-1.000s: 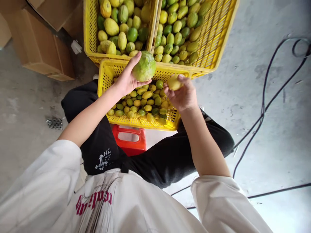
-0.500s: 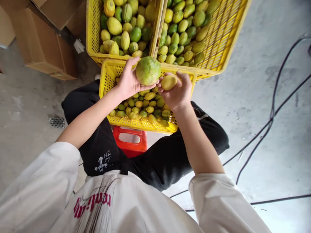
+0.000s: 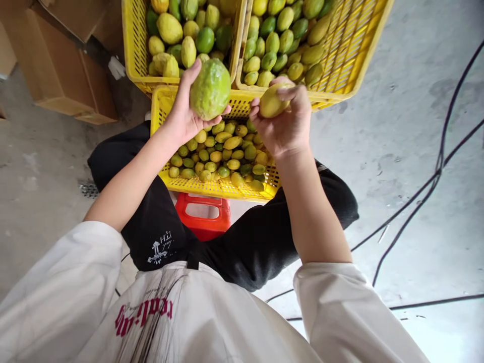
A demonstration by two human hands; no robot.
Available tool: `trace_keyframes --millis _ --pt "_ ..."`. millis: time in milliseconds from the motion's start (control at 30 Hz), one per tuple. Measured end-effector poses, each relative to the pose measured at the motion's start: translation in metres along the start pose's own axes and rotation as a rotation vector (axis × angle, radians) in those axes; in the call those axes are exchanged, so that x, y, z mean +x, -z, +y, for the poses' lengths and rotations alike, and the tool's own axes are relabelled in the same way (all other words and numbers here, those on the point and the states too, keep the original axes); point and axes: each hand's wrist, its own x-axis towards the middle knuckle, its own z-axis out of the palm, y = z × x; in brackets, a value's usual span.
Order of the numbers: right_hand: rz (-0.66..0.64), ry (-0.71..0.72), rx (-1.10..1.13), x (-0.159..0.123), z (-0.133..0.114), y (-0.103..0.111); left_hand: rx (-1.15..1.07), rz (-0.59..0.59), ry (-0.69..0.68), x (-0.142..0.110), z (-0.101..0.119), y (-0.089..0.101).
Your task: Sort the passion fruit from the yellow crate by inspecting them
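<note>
My left hand [image 3: 185, 113] is wrapped round a large, bumpy green citrus fruit [image 3: 210, 89]. In my right hand [image 3: 287, 123] is a smaller yellow lemon [image 3: 273, 101], pinched between thumb and fingers. Both hands hang above the near yellow crate [image 3: 219, 191], apart from each other. Many small yellow and green lemons [image 3: 227, 154] lie in that crate. Beyond it stand a left yellow crate [image 3: 134, 45] of larger yellow and green fruit [image 3: 170, 28] and a right yellow crate [image 3: 348, 55] with more lemons [image 3: 285, 38] heaped to its left side.
A red plastic stool [image 3: 204, 232] sits under the near crate, between my legs. Cardboard boxes [image 3: 64, 60] stand at the upper left. Black cables [image 3: 440, 166] run across the grey floor [image 3: 401, 116] on the right.
My hands came close together half a second ago, the lemon near the big green fruit. Now they are apart again and a little higher. Each hand still holds its fruit.
</note>
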Motion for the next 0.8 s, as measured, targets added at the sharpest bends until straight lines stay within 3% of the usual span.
trace_keyframes --millis 300,500,800 --pt "-0.033 -0.031 -0.119 -0.029 -0.014 0.019 0.151 0.033 -0.055 -0.005 0.008 -0.008" --pt "-0.025 -0.054 -0.002 -0.017 -0.001 0.026 -0.001 0.027 -0.033 -0.012 0.003 -0.011" --pt "-0.03 -0.1 0.041 -0.013 0.01 0.015 -0.041 0.005 0.061 -0.004 -0.004 -0.005"
